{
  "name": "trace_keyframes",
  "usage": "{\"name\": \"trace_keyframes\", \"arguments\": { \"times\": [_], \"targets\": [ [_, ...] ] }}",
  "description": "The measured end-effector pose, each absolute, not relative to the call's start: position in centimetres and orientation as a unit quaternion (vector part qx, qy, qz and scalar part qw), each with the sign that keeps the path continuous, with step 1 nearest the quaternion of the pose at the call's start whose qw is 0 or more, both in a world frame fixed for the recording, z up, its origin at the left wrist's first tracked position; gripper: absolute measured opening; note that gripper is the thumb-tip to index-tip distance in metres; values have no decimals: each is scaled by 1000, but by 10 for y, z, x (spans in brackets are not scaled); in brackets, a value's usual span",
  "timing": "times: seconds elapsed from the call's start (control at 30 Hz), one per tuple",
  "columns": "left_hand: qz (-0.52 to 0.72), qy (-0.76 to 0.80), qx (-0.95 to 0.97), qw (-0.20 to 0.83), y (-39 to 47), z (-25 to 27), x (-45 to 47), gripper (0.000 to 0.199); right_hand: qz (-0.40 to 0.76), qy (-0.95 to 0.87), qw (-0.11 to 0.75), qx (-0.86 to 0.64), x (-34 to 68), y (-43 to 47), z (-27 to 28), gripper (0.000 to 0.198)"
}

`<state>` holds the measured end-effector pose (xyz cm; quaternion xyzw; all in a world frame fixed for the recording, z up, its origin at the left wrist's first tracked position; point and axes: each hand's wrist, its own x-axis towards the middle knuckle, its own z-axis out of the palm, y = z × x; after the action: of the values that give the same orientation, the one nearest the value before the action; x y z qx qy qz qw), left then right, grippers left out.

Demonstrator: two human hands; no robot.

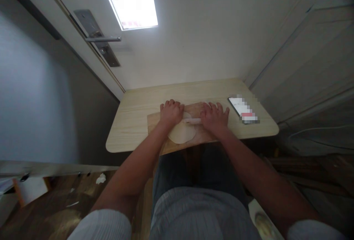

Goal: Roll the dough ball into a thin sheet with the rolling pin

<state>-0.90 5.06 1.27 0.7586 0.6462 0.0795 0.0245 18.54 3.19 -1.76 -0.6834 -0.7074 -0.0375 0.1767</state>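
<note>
Pale dough (181, 135) lay beneath a rolling pin (193, 121); left hand (172, 112) and right hand (215, 117) held it, grip loosely curled.

Your shot's pretty dim tbh. The window (135, 2) is mostly blown out, your floor (62, 218) sinks into shadow, edges stretch wide-angle style, the dough (182, 134) looks soft, and your phone's (239, 106) partly pixelated.

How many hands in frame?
2: the left hand at the left end of the rolling pin, the right hand at its right end. No others show.
</note>
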Motion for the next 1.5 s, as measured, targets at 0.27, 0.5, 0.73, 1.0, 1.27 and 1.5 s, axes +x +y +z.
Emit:
{"name": "trace_keyframes", "arguments": {
  "times": [0.27, 0.5, 0.73, 1.0, 1.27, 1.5],
  "targets": [
    [73, 635, 768, 30, 53, 12, -8, 53, -37, -713, 171, -679, 185, 27, -14, 43],
    [89, 631, 771, 19, 36, 23, -5, 52, -59, -698, 190, -688, 181, 1, -9, 42],
    [166, 646, 744, -36, -12, 20, 0, 48, -64, -721, 224, -652, 164, -31, -11, 47],
    [141, 665, 733, -23, -30, 6, 2, 51, -63, -722, 204, -659, 166, -50, -16, 51],
    [134, 656, 741, -36, -4, 3, 3, 51, -78, -703, 230, -668, 168, -30, -18, 52],
    [128, 636, 760, -31, 26, 3, 1, 51, -80, -702, 203, -677, 168, -3, -18, 56]
  ]
}}
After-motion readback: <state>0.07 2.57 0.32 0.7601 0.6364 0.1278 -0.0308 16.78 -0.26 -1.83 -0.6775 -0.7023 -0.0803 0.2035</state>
